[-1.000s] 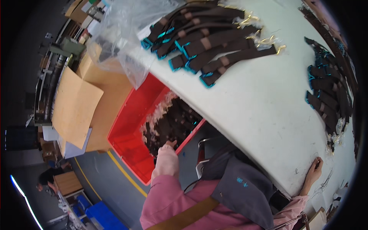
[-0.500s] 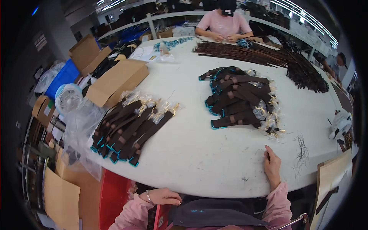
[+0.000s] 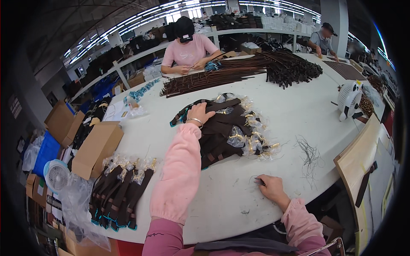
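My left hand (image 3: 200,114) reaches far over the table and rests on the left part of a pile of dark brown straps (image 3: 220,138). Its fingers are apart and lie on the straps; no strap is visibly lifted. Teal edging shows on some strap ends, and the right ends carry gold-coloured hardware in clear plastic wrap (image 3: 256,141). Nearer to me, my right hand (image 3: 274,189) is closed just above the table, with a small dark pointed tool (image 3: 259,181) poking out of its fingers. A second group of similar straps (image 3: 115,194) lies at the left.
Loose dark threads (image 3: 309,155) lie on the white table (image 3: 226,213) at the right. Long brown strips (image 3: 218,79) lie at the back, before a person in pink (image 3: 190,53). A cardboard box (image 3: 97,147) and a fan (image 3: 57,176) stand left; another white fan (image 3: 350,100) stands right.
My left hand has gone from the table's front edge up onto the strap pile. The right hand has closed, with a dark tool tip now showing. The view has swung to the right and up.
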A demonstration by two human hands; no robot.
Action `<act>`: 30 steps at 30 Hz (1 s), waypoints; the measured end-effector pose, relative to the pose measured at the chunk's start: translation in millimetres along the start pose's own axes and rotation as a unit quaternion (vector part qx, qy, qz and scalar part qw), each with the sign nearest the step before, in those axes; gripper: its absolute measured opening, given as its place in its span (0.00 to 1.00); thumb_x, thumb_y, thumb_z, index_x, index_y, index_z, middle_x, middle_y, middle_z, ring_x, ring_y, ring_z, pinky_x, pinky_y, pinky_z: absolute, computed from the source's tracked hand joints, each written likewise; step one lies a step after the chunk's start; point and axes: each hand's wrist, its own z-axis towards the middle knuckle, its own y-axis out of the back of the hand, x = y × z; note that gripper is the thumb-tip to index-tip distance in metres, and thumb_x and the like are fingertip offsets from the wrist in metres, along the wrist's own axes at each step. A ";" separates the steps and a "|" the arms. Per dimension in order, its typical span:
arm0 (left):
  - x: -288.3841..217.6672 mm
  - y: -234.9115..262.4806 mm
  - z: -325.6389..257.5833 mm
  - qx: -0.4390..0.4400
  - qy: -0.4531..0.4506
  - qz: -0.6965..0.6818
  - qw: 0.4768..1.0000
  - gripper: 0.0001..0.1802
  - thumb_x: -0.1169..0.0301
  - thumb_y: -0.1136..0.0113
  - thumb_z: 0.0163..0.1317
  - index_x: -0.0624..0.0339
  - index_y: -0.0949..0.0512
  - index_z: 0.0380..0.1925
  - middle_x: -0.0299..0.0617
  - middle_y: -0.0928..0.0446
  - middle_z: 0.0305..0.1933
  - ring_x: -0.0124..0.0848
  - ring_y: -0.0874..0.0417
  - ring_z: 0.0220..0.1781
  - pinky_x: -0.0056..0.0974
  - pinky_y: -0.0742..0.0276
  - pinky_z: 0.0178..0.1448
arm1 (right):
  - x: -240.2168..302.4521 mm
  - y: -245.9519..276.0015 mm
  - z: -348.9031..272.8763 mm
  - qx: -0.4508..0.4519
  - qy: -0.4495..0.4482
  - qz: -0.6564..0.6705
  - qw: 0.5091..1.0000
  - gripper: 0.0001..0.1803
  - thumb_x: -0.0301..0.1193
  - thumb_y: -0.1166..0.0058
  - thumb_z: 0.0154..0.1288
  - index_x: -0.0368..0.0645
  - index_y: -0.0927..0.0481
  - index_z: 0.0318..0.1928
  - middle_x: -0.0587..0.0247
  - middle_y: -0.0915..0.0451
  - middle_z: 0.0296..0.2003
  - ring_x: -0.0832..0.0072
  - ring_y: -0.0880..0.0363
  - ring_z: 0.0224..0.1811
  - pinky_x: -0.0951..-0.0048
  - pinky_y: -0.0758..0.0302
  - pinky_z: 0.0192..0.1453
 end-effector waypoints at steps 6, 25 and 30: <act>9.1 3.7 10.5 0.015 -0.033 0.048 0.998 0.22 0.59 0.36 0.46 0.58 0.25 0.40 0.48 0.23 0.41 0.46 0.22 0.45 0.46 0.28 0.48 | -5.2 -5.9 1.3 0.008 -0.007 0.038 0.999 0.11 0.27 0.47 0.49 0.45 0.24 0.37 0.59 0.20 0.29 0.61 0.21 0.32 0.63 0.27 0.33; -24.0 46.0 -236.7 -0.067 -0.460 0.150 0.873 0.20 0.72 0.45 0.46 0.49 0.25 0.44 0.33 0.36 0.23 0.27 0.34 0.23 0.32 0.42 0.24 | 9.9 19.5 33.7 -0.105 0.028 0.259 0.960 0.20 0.22 0.43 0.53 0.40 0.25 0.49 0.61 0.26 0.44 0.81 0.28 0.29 0.82 0.32 0.30; -12.2 29.8 -281.6 0.036 -0.392 0.112 0.912 0.22 0.71 0.45 0.47 0.49 0.26 0.47 0.36 0.31 0.34 0.29 0.32 0.31 0.32 0.38 0.33 | 9.0 19.2 23.3 -0.035 0.077 0.107 0.991 0.19 0.33 0.40 0.53 0.43 0.24 0.47 0.58 0.25 0.39 0.68 0.22 0.27 0.72 0.26 0.32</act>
